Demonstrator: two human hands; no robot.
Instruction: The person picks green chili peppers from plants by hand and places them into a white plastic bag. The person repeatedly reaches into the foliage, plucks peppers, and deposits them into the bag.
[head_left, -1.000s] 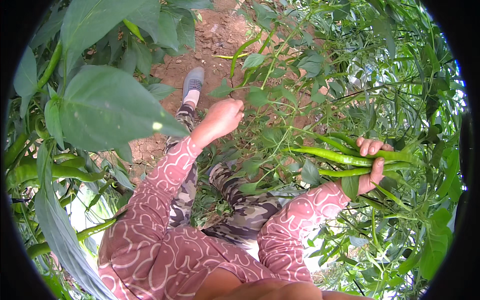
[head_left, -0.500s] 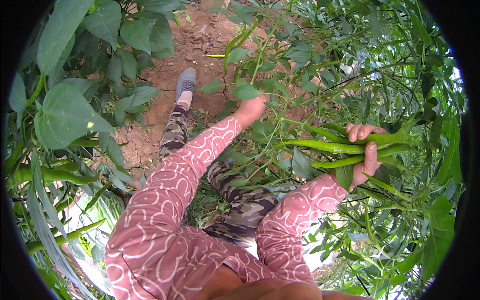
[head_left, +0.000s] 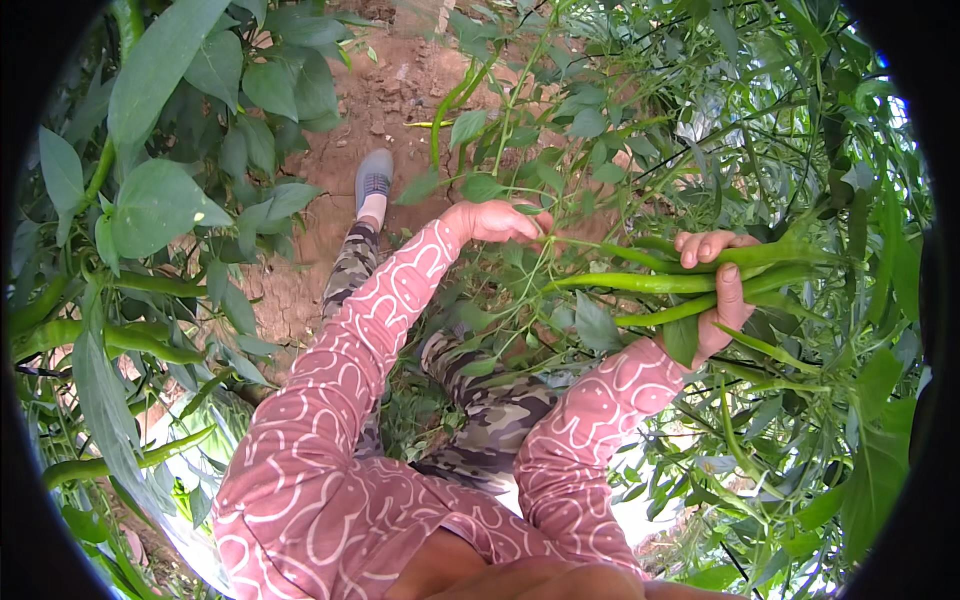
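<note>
My right hand (head_left: 722,290) is closed round a bundle of long green chili peppers (head_left: 640,284), held roughly level with their thin tips toward the left. A leaf (head_left: 682,340) hangs against the bundle below my thumb. My left hand (head_left: 497,221) is among the thin stems of a pepper plant (head_left: 545,262), left of the bundle's tips. Its fingers are bent and drawn together at a stem; leaves and the hand itself hide what lies between them. Near that hand, more green peppers (head_left: 447,115) hang on the plant.
Dense pepper plants (head_left: 790,120) fill the right side. Others with broad leaves (head_left: 160,215) and hanging peppers (head_left: 150,340) stand at left. Between them runs bare reddish soil (head_left: 345,110), where my grey shoe (head_left: 374,172) rests. A thin yellowish pepper (head_left: 430,124) lies on the ground.
My left hand has shifted slightly down and turned, so its fingers now show at the stems. The right hand keeps hold of its peppers and has moved a little to the left.
</note>
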